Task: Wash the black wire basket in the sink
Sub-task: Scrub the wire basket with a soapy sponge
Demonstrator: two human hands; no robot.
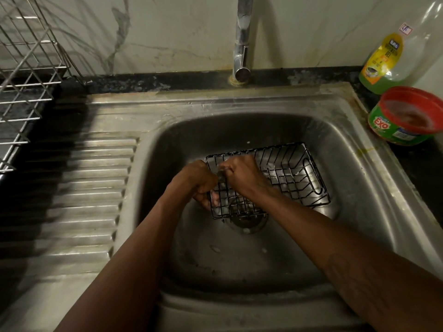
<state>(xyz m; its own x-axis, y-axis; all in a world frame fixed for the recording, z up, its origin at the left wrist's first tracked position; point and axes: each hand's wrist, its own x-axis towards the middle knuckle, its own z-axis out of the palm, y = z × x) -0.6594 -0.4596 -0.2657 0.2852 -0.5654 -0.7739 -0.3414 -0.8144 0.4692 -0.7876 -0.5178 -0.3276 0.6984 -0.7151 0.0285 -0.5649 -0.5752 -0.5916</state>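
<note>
- Steel sink filled the view; a wire rack ran off the left edge.
- Left hand gripped the black wire basket in the basin.
- Right hand pinched a blurred grey scrap at its rim.
- Dish-soap bottle, top cut off, stood beside a tub.

Beyond the fingers rises a pale wall patterned like marble with grey veins, and a chrome tap stands against it. A black stone counter runs along the foot of the wall. Far left of the fingers a steel wire dish rack sits on the counter. Nearer them on that side, a dark shadow lies across the ribbed steel draining board. Well to their right, a bottle of green dish liquid stands by the wall, with an open green tub marked EXO in front of it. The light is dim and glints on the ribs.
</note>
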